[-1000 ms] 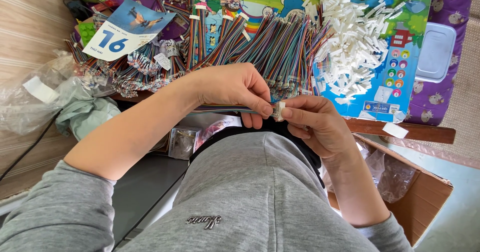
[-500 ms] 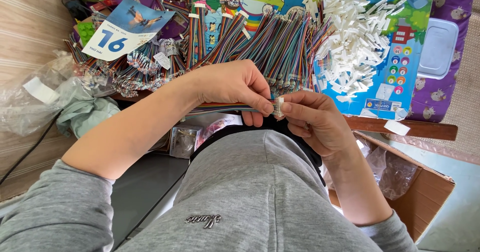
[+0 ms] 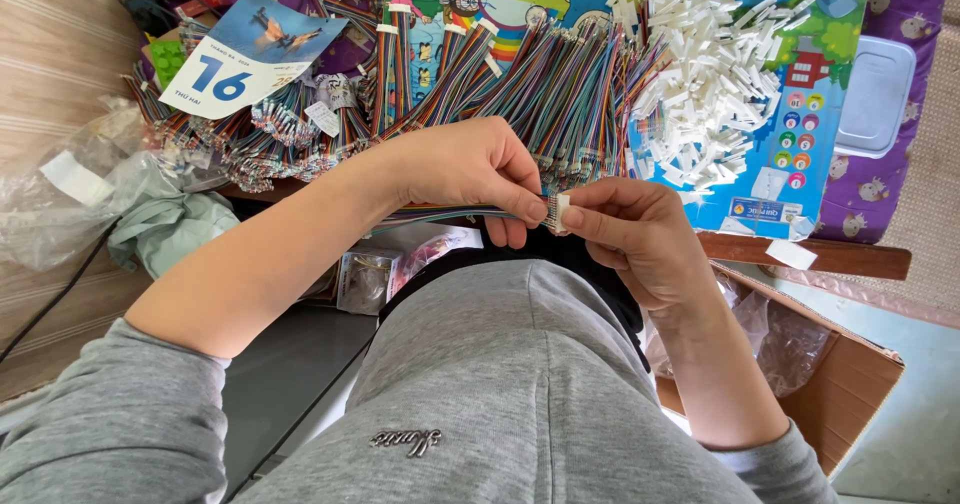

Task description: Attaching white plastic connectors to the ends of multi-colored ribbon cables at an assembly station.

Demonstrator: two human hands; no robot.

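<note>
Little had shifted since the earlier frame: left hand (image 3: 470, 169) pinched the striped ribbon cable (image 3: 440, 214), right hand (image 3: 625, 229) gripped the white connector (image 3: 562, 211) at its end, above the lap. Judged risk: slight tilt could misalign pins, bending them.

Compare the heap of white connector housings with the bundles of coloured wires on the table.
The white connector housings are short, blocky, single-coloured pieces; the coloured wires are long, thin strands in many colours. The housings lie loose in a jumbled pile pointing every way, while the wires lie roughly side by side in bundles. The housings sit further toward the right hand side, the wires more central. Both rest on the same bright printed mat.
</note>
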